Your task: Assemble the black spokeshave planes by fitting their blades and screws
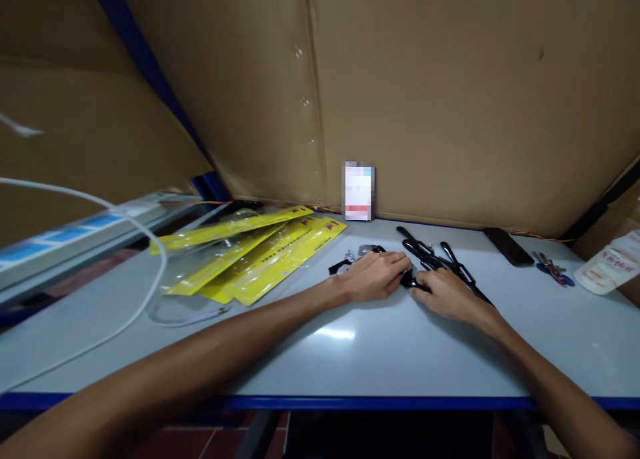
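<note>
My left hand (pixel 379 275) and my right hand (pixel 445 293) meet over the white table, both closed on a small glossy black piece (pixel 409 277). Fingers cover most of that piece, so its exact kind is hidden. Just behind my right hand lie several long black tool-like pieces with looped handles (pixel 453 262), some crossing each other. Beside my left hand, on its far side, small black and shiny metal bits (pixel 345 262) rest on the table.
Yellow-backed clear plastic packages (pixel 295 255) lie in a heap at left, near a white cable (pixel 163 259) and a power strip (pixel 65 235). A lit phone (pixel 359 191) leans against the cardboard wall. At right are a dark phone (pixel 509 247), keys (pixel 551 269) and a white container (pixel 607 265).
</note>
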A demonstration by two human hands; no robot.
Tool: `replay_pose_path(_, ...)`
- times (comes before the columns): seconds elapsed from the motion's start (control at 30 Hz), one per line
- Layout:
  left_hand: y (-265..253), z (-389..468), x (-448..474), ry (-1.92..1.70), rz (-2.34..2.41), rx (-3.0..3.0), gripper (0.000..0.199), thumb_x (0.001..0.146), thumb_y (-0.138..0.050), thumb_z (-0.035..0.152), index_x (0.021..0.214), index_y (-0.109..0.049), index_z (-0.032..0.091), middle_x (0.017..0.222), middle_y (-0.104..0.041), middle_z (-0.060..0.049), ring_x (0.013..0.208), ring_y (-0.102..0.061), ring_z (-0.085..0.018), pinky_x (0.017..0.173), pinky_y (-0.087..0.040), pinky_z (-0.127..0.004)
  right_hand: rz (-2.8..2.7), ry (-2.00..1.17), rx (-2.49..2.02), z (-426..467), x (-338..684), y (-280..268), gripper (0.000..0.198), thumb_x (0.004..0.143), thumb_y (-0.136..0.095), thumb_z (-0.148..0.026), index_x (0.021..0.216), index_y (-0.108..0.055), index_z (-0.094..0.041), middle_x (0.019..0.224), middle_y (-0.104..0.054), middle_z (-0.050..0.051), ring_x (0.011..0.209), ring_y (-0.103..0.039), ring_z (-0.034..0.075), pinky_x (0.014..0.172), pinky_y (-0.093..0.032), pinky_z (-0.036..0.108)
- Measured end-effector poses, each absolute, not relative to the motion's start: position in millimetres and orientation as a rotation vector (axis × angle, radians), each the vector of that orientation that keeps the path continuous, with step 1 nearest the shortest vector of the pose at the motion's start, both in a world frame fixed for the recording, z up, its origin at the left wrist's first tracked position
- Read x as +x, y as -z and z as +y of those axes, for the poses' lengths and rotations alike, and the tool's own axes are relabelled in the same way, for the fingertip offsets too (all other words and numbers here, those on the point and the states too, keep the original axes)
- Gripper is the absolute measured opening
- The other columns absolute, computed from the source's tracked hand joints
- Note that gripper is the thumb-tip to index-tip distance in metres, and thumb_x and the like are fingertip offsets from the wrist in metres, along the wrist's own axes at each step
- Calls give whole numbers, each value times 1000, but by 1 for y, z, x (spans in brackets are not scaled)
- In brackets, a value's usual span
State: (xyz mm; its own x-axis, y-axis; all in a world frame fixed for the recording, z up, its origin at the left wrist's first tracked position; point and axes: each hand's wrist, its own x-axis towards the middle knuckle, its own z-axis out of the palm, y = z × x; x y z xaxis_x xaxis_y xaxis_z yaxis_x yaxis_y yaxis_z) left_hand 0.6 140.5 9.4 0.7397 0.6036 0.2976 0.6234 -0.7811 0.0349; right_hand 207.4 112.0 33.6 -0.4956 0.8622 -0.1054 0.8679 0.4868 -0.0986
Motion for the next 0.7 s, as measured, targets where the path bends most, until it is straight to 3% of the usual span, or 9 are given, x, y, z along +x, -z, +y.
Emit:
replay_pose_path(0.13,-14,124,7,407,-1140,-2856,14,97,-46,18,108,-55,18,106,-66,-8,93,-63,-21,66,-46,-29,2575,64,1683,92,200,-27,33,103,-41,-38,106,-64,-15,88,-75,14,77,-69,25,64,-36,31)
replay_pose_path(0.27,-14,113,11,351,-1169,-2866,10,99,-46,20,102,-56,18,103,-65,-7,94,-61,-22,59,-45,-27,2605,95,1690,82,198,-19,22,101,-44,-33,103,-60,-17,92,-76,11,72,-72,24,60,-37,30)
replay_pose_path(0.47,-7,114,7,471,-990,-2869,11,101,-46,16,96,-56,18,90,-65,-6,81,-59,-20,55,-43,-27,2901,48,1593,79,212,6,13,97,-45,-26,96,-57,-21,79,-73,6,57,-70,21,50,-33,30)
replay_pose_path(0.7,-16,112,9,498,-963,-2918,9,101,-49,20,98,-57,16,87,-64,-5,76,-56,-18,50,-39,-30,3087,-94,1541,77,227,28,22,100,-41,-27,88,-59,-23,67,-69,2,48,-66,17,46,-40,27)
